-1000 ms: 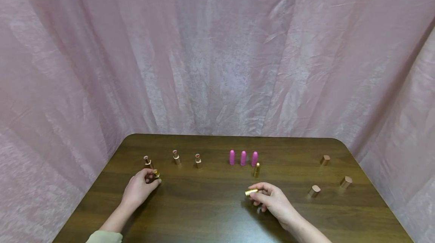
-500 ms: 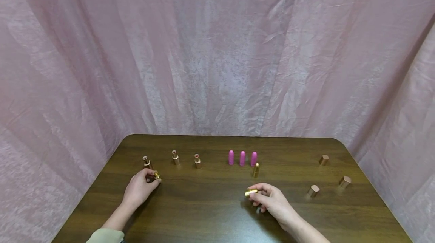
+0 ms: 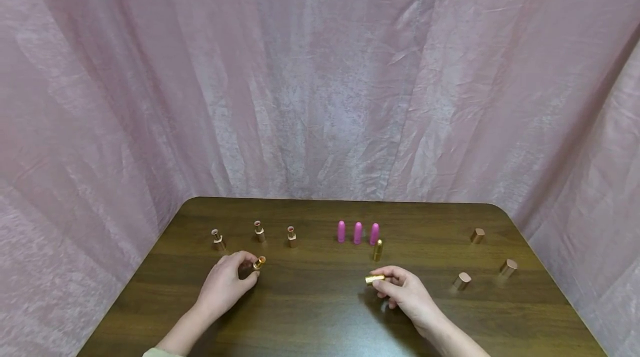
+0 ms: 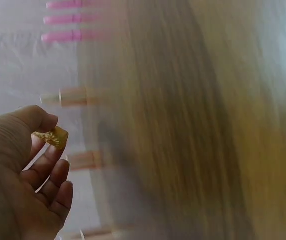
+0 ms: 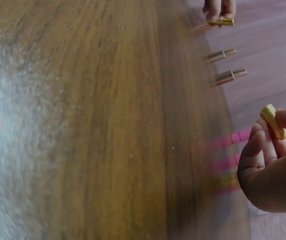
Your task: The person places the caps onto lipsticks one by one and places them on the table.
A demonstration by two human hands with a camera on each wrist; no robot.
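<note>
My left hand (image 3: 225, 283) pinches a gold lipstick tube base (image 3: 259, 263) between thumb and fingers, its narrow open neck tilted up and to the right. In the left wrist view, part of that gold base (image 4: 56, 137) shows at the fingertips, with an embossed pattern. My right hand (image 3: 407, 295) holds a gold lipstick cap (image 3: 374, 279) nearly level over the table, one end towards the left. The right wrist view shows this cap (image 5: 273, 121) pinched between thumb and fingers. A wide gap separates the two hands.
Uncapped rose-gold lipstick tubes (image 3: 291, 237) stand at the back left of the wooden table (image 3: 310, 312). Three pink tubes (image 3: 357, 233) stand in a row at the back, a gold tube (image 3: 378, 250) before them. Rose-gold caps (image 3: 462, 281) are at the right. A pink curtain (image 3: 320, 79) hangs behind.
My left hand has moved to the right with the gold base, away from the leftmost rose-gold tube, and the base now leans right. My right hand has shifted slightly right with the cap.
</note>
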